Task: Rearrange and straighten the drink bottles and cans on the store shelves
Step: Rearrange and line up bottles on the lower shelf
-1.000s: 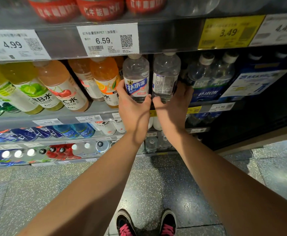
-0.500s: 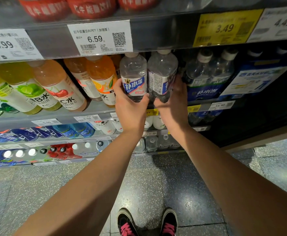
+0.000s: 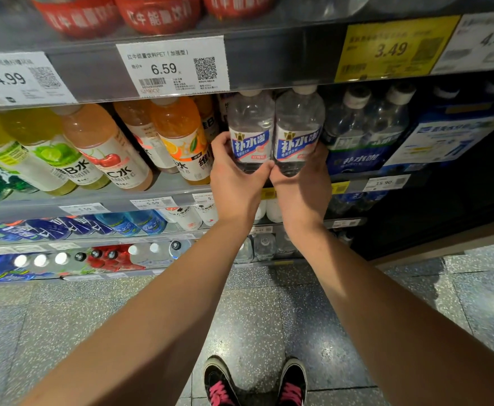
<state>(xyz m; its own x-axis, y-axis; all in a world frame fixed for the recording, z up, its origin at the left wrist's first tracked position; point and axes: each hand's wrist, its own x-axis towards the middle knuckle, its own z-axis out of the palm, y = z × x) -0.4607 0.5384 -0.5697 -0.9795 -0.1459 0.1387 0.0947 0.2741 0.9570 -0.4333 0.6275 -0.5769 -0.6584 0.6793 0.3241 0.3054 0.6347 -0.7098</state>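
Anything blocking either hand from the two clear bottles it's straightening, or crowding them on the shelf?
Nothing visible. The left hand is already wrapped on the left clear bottle and the right hand on the right clear bottle. They stand side by side, labels forward, between the orange bottle and the blue-labelled bottles.

One camera only, worn on my head. It faces forward and down, wide-angle, close to the shelves (image 3: 163,197), which fill the upper half. My arms run from the near edge toward the far centre. The floor (image 3: 269,317) and my shoes (image 3: 256,382) lie directly below.
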